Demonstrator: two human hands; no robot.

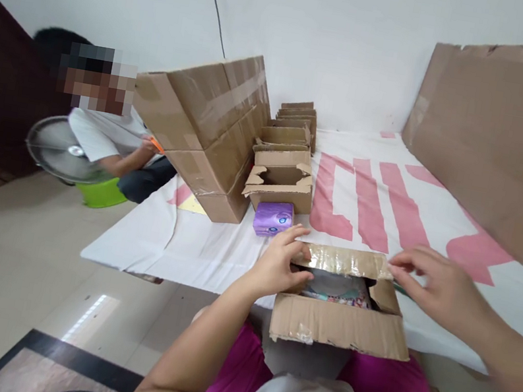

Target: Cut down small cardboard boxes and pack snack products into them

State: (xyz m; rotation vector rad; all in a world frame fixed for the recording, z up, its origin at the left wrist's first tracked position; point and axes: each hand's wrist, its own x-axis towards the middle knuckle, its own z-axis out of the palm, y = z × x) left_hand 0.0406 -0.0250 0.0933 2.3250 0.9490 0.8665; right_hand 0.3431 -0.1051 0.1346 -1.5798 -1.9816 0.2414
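Note:
An open cardboard box (342,327) stands at the table's near edge, in front of my lap. Inside lies a packet with a grey patch and a colourful printed edge (339,289); most of it is hidden by the flaps. My left hand (284,257) grips the box at its left end, thumb over the opening and fingers at the far flap (345,261). At that flap's right corner, the thumb and fingertips of my right hand (429,274) are closed in a pinch. Just beyond my left hand sits a purple pack (273,219).
Several open cardboard boxes (286,197) stand in a row behind the purple pack. Left of them rises a stack of taped boxes (199,118). A large cardboard sheet (500,149) leans at the right. Another person (105,136) sits beyond the stack, near a fan (56,145).

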